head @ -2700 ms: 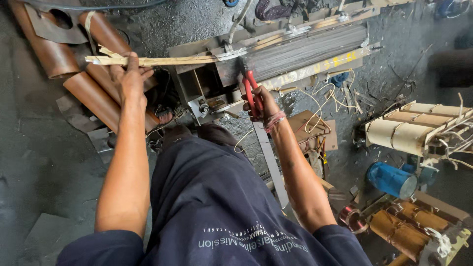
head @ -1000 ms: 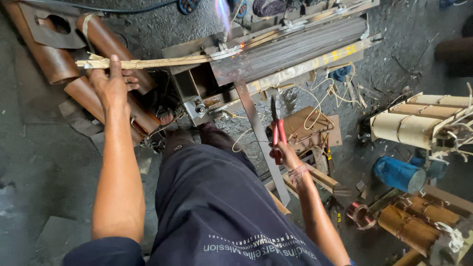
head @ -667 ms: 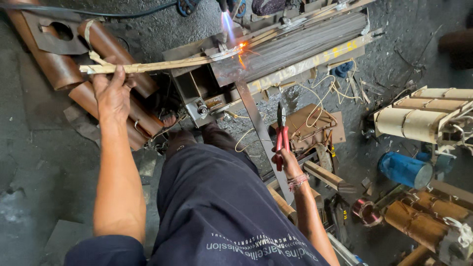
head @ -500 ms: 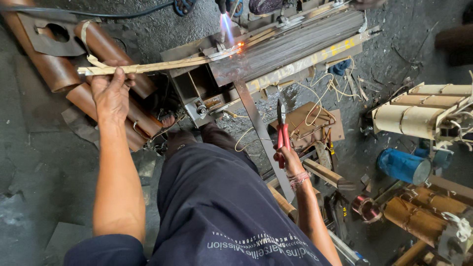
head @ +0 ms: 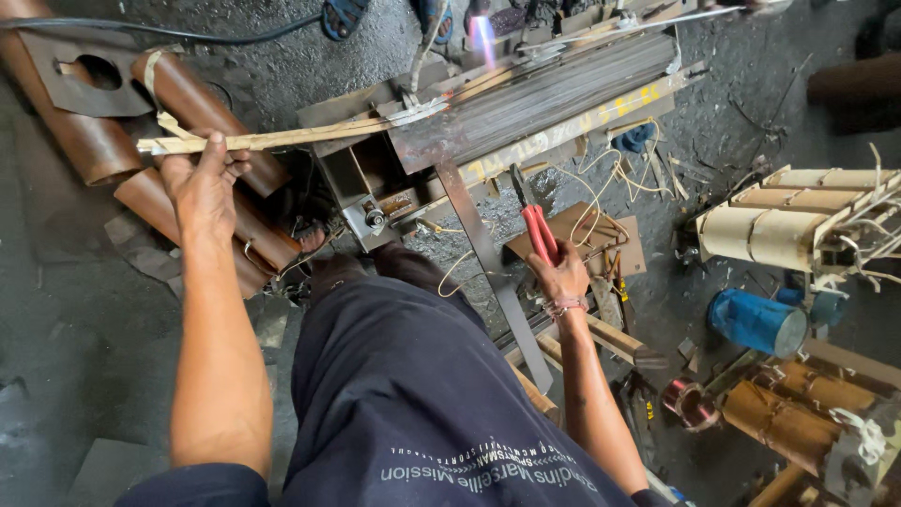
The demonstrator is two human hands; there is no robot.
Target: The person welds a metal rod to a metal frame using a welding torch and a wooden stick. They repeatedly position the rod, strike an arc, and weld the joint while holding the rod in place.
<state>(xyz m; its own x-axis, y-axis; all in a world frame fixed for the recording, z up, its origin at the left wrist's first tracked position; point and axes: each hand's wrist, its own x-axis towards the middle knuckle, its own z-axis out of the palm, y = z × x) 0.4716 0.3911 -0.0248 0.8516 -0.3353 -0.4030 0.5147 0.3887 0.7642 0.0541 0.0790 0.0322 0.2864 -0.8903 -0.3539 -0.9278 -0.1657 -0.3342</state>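
Holding: L hand [head: 202, 183] on the near end of the strip [head: 310, 136]; fingers [head: 225, 155] curled narrow over it, pinning it down.
Strip: long, pale, flat; runs from under the L fingers away to the right, onto the top of the frame [head: 554, 94], where its far end meets a bent metal clip.
R hand: R hand [head: 563, 277] low, well apart from the frame top, wrapped tight round the red grips of the pliers [head: 537, 230]; tips point up and away from the fingers. Whether the pliers' tips are open, can't tell.
Flame: torch flame [head: 486, 38] burns beyond the frame, far side from both hands; whoever holds it is out of view. Flame tip sits near the far run of the strip, not on the L hand's end.
Step (my read): steadying the strip w/ L hand while heat goes on at the far end; pliers on standby, not gripping anything.
Next move calls for: firm L-hand pressure so the strip doesn't shift; pliers brought up to the hot end rather than bare fingers; R wrist clear of the flame.
Nearby: brown tubes [head: 202, 94] just beyond and below the L fingers; loose wire by the R fingers; pale coil [head: 760, 230] and blue can [head: 755, 321] well right of them, on the floor.
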